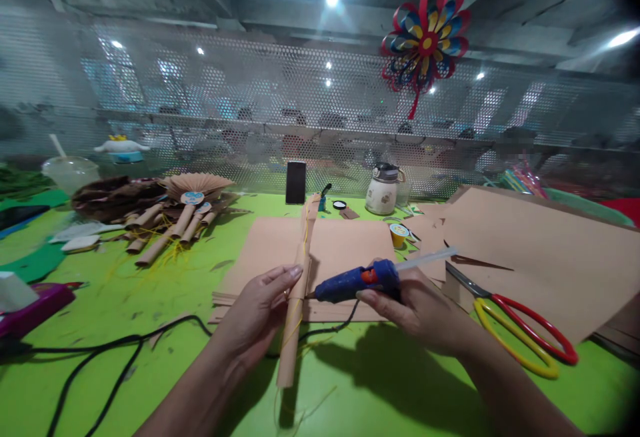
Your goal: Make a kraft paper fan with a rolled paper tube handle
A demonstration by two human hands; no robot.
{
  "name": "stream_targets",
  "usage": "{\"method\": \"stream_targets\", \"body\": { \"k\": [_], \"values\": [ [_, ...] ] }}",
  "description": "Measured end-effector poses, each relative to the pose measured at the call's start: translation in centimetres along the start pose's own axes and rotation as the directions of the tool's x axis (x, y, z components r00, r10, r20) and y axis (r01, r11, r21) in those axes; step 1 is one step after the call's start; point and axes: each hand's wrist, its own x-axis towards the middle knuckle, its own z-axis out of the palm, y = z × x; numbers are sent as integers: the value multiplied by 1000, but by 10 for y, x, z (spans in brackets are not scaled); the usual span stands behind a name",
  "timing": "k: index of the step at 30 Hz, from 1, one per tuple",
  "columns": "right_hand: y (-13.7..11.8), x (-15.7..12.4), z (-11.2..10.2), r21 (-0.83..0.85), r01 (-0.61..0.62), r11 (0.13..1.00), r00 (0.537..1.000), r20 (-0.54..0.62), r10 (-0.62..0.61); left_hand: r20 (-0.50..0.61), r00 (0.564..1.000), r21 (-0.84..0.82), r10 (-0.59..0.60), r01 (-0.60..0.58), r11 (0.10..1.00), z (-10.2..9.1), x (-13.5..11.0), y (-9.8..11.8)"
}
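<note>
My left hand [260, 307] is closed around a long folded strip of brown paper [299, 290], holding it upright and slightly tilted above the green table. My right hand [420, 310] grips a blue hot glue gun [357, 282] with an orange trigger. Its nozzle points left and touches the folded strip near my left thumb. A clear glue stick [427, 259] juts from the back of the gun. The gun's black cord [120, 350] trails leftward across the table. Yellow threads hang from the strip.
Brown paper sheets [345, 243] lie behind my hands and a bigger stack [540, 257] at right. Red-and-yellow scissors [520, 327] rest at right. Finished folded fans [175, 217] pile at back left. A white jar [383, 190], a black block [295, 182] and a hanging pinwheel [426, 37] stand by the mesh wall.
</note>
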Motion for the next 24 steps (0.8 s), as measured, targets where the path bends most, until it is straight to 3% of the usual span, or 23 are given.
{"method": "stream_targets", "body": {
  "k": [24],
  "values": [
    [3,1,0,4,-1,1000,999,-52,1,-6,1000,-3,-24,24,1000,-1,-2,0]
  ]
}}
